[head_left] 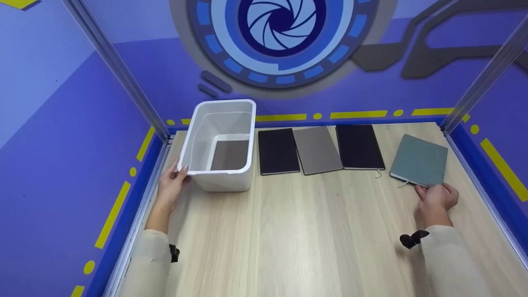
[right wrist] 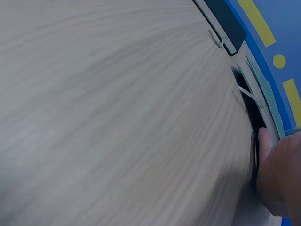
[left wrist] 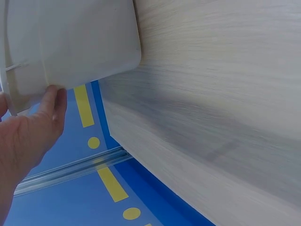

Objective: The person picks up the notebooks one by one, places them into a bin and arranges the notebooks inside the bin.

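Our left hand point(head_left: 171, 185) holds the white bin point(head_left: 220, 144) by its rim; right hand point(head_left: 437, 198) pinches the green notebook point(head_left: 418, 160) on the desk point(head_left: 309, 231). 1 notebook in bin point(head_left: 230, 154), approx. 3 others point(head_left: 317, 149) left.

Head camera looks forward and down over whole table point(head_left: 313, 231). Left wrist camera sits close beside bin point(left wrist: 70, 42), low along tabletop. Right wrist camera skims tabletop, close to notebook point(right wrist: 263, 101) edge. All share tabletop.
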### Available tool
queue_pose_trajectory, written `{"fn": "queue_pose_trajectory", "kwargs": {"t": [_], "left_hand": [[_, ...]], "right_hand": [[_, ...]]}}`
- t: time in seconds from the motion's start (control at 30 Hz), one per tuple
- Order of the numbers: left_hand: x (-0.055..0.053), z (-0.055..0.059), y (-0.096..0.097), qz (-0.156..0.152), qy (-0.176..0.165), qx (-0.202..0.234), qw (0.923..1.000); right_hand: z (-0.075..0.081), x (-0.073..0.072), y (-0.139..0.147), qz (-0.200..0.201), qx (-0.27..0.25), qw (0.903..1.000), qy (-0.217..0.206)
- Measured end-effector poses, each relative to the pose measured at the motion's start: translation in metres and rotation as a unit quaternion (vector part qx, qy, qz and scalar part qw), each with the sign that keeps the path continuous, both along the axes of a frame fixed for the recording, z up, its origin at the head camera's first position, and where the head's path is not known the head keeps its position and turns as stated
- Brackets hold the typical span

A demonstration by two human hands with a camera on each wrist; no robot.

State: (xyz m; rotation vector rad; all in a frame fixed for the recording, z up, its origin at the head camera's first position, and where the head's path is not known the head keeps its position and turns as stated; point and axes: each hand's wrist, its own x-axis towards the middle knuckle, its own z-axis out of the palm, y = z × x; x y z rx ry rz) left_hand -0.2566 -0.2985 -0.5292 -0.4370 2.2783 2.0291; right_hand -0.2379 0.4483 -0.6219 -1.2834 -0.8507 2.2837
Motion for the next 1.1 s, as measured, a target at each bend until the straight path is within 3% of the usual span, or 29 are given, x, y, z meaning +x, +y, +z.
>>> {"fn": "queue_pose_trajectory", "kwargs": {"t": [0.23, 0.5, 1.1], "left_hand": [[0.0002, -0.0004, 0.0003, 0.007, 0.003, -0.003, 1.0000], [0.0008, -0.0011, 0.0010, 0.004, 0.016, 0.024, 0.9996], [-0.0009, -0.0024, 0.0003, 0.009, 0.002, 0.015, 0.9998]], "right_hand": [[-0.0016, 0.0036, 0.0031, -0.021, -0.018, 0.9996, 0.006], [-0.0028, 0.0016, 0.0048, -0.072, -0.048, 0.9960, 0.024], [0.0039, 0.0053, 0.0046, -0.068, -0.066, 0.9949, 0.035]]}}
